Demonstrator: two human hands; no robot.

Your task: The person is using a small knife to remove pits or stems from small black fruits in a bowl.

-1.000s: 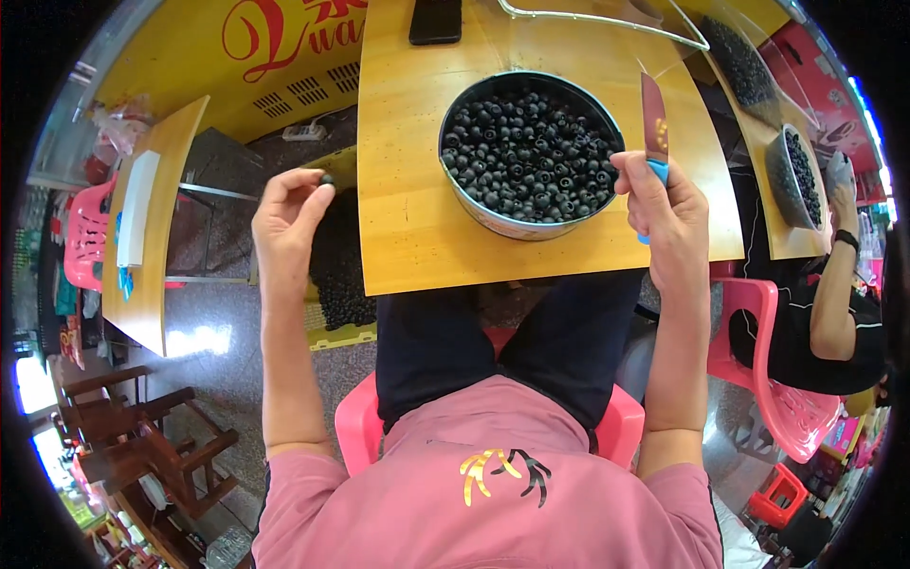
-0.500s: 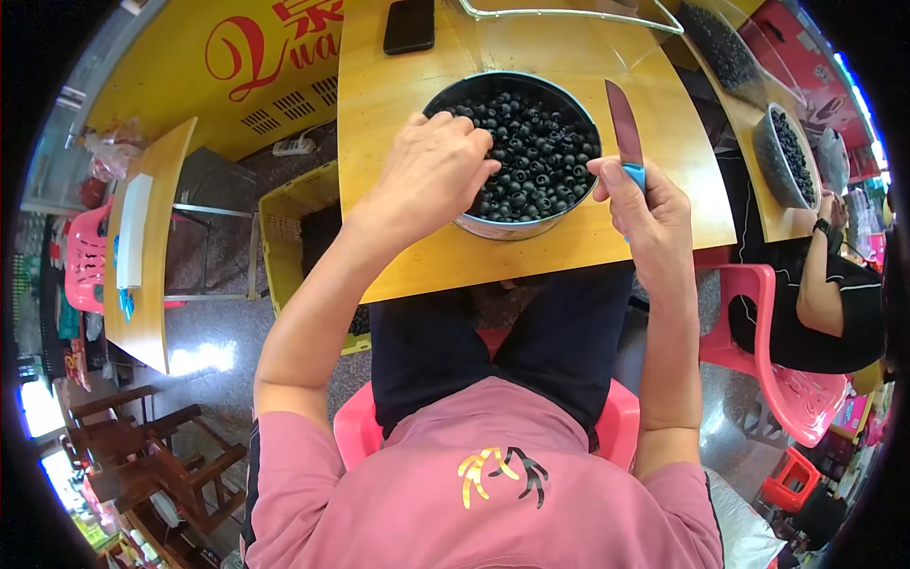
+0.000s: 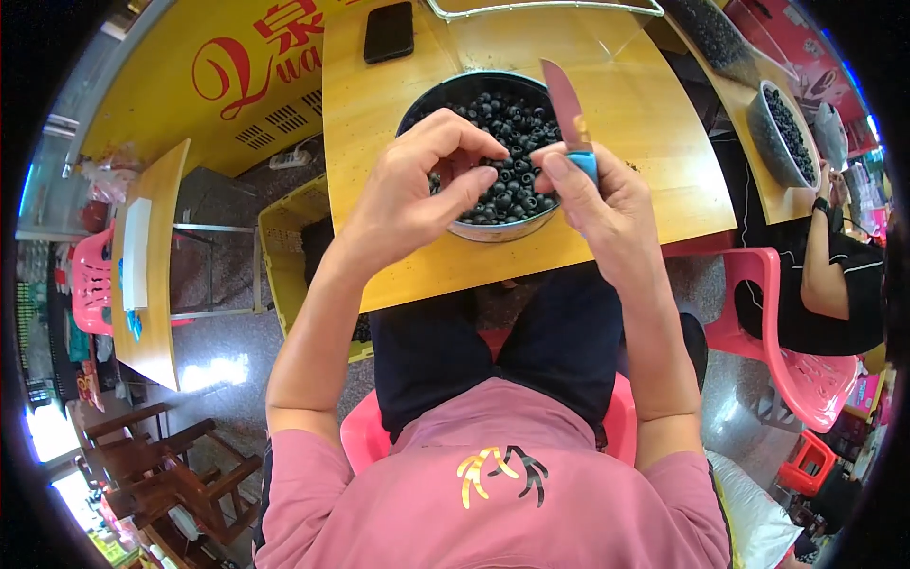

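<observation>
A round metal pot [image 3: 502, 230] on the table is filled with small, round, black fruits [image 3: 517, 180], many with a ring-shaped opening. My left hand [image 3: 417, 185] hovers over the pot's left part. Its thumb and forefinger curl toward each other in a pinch; whatever lies between the tips cannot be told from the dark fruits behind. My right hand [image 3: 607, 204], at the pot's right rim, grips the blue handle of a knife [image 3: 567, 104]. The blade points up and away, with a small pale-yellow bit on it near the handle. The two hands are close together but apart.
The yellow wooden table [image 3: 654, 161] carries a black phone [image 3: 390, 32] at its far left. A yellow crate [image 3: 287, 275] stands on the floor to the left. At right, another person's arm [image 3: 823, 256] is near a bowl of black fruits [image 3: 782, 142], behind a pink chair [image 3: 773, 313].
My right hand and the knife have moved left to the pot's rim. The left hand has turned, bringing its thumb and forefinger into view. A pale bit now shows on the blade.
</observation>
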